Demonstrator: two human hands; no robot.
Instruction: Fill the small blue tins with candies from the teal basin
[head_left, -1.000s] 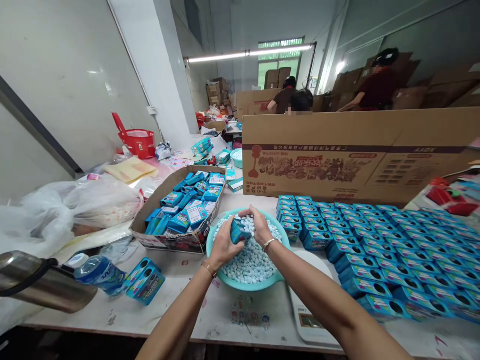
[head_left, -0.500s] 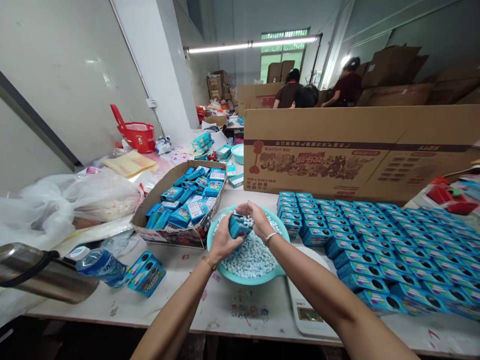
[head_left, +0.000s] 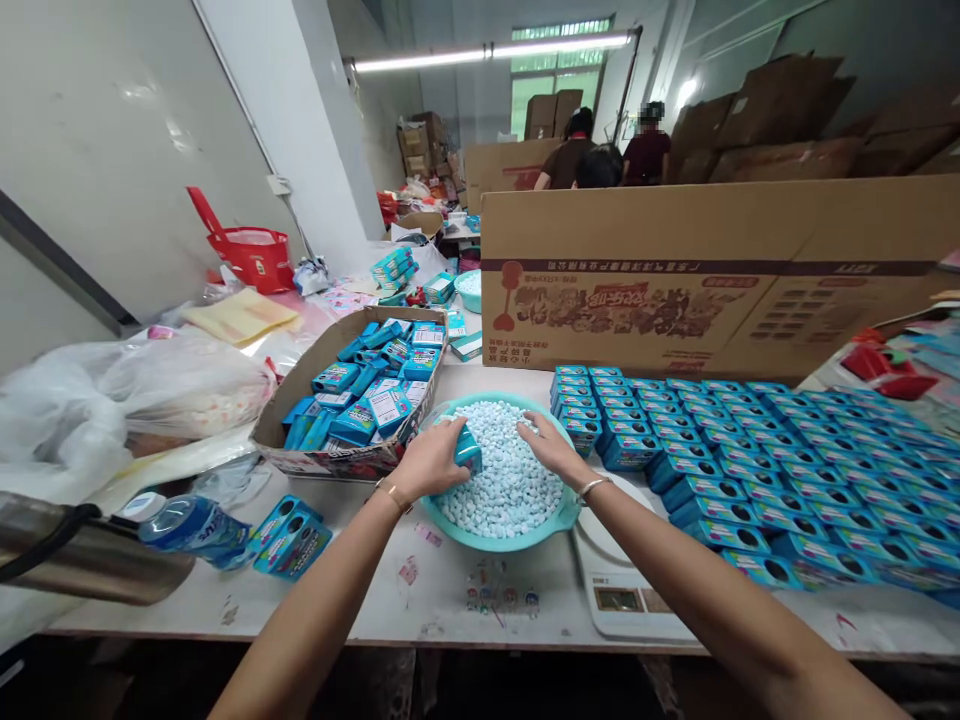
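"Left hand [head_left: 429,460] pinches a small blue box [head_left: 469,452] between thumb and fingers, over the left side of a turquoise basin [head_left: 501,544] filled with pale pellets [head_left: 510,490]."

"And the right hand [head_left: 553,450]?"

"Fingers loosely spread over the basin's right side; whether they touch the pellets, I cannot tell."

"What surface?"

"A scuffed white tabletop [head_left: 420,612], marked with small coloured figures [head_left: 502,600] in front of the basin. To its right sit a digital scale [head_left: 637,624] and, farther over, rows of blue boxes [head_left: 720,480]; to its left, an open carton [head_left: 330,463] of more boxes."

"And the room?"

"Behind the basin stands a large printed carton [head_left: 720,225]. Past that, workers [head_left: 571,158] under a tube light [head_left: 487,53], with a window [head_left: 525,92] and stacked cardboard boxes [head_left: 784,105] beyond."
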